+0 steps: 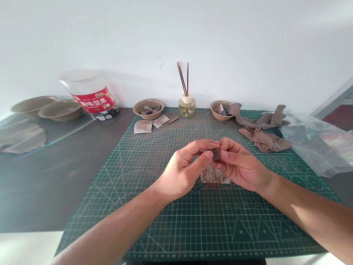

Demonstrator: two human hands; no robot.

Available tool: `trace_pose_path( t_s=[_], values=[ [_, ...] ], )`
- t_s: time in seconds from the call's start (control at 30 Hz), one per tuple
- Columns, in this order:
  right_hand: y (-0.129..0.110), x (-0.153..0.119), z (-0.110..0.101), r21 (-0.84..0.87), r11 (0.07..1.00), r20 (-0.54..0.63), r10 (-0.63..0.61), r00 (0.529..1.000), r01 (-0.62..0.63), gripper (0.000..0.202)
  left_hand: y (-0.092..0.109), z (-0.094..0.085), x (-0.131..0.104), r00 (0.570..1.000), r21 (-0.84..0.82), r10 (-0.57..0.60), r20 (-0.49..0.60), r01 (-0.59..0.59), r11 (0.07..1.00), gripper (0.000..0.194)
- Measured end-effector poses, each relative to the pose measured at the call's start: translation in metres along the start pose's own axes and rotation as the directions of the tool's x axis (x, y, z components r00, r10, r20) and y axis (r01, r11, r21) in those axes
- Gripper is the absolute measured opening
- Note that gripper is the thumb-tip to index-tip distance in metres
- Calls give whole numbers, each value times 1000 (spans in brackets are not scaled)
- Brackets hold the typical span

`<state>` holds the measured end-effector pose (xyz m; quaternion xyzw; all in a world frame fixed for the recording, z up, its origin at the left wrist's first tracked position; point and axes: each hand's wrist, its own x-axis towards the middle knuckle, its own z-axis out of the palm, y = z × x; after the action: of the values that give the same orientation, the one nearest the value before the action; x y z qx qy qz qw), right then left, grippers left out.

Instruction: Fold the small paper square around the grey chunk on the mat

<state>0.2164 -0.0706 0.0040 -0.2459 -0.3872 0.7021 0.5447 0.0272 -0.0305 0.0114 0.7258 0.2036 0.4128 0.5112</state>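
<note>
A small dark grey piece (216, 155) is pinched between both hands above the green cutting mat (177, 215). My left hand (187, 166) grips its left side with thumb and fingers. My right hand (241, 162) holds the right side, its fingertips close to those of the left. Just under the hands, a flat piece with reddish-brown smears (213, 175) lies on the mat, partly hidden by my right fingers.
At the back stand a bowl of grey fragments (149, 115), flat pieces (143, 126), a reed diffuser (187, 107) and a smaller bowl (221, 115). Brown cloths (268, 140) and clear plastic (323, 148) lie right. Left are a jar (91, 96) and bowls (61, 111).
</note>
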Motion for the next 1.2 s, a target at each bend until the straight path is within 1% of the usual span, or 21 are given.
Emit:
trace_pose_path(
  t_s=[0.1, 0.23, 0.53, 0.7, 0.9, 1.03, 1.2],
  values=[
    [1, 0, 2, -1, 1000, -21, 5, 1000, -5, 16, -1, 0, 0, 999, -22, -33, 10, 33, 999, 25],
    [2, 0, 3, -4, 1000, -45, 13, 999, -14, 17, -2, 1, 0, 999, 3, -48, -1, 48, 999, 29],
    [2, 0, 5, -29, 999, -41, 33, 999, -34, 17, -4, 5, 2, 999, -12, -20, -42, 20, 1000, 18],
    [2, 0, 3, -62, 997, -18, 53, 998, -55, 16, -8, 5, 3, 999, -170, -24, -22, 20, 985, 15],
    [2, -1, 1, -91, 994, 7, 57, 998, -56, 18, -7, 4, 4, 992, -370, -113, 59, 127, 920, 18],
    [1, 0, 2, -105, 992, 11, 71, 997, -69, 21, -4, 4, 3, 989, -408, -127, 78, 148, 901, 16],
    [-2, -1, 1, -76, 993, 37, 90, 995, -87, 18, 0, 3, 4, 988, -447, -132, 84, 155, 881, 9]
  ],
)
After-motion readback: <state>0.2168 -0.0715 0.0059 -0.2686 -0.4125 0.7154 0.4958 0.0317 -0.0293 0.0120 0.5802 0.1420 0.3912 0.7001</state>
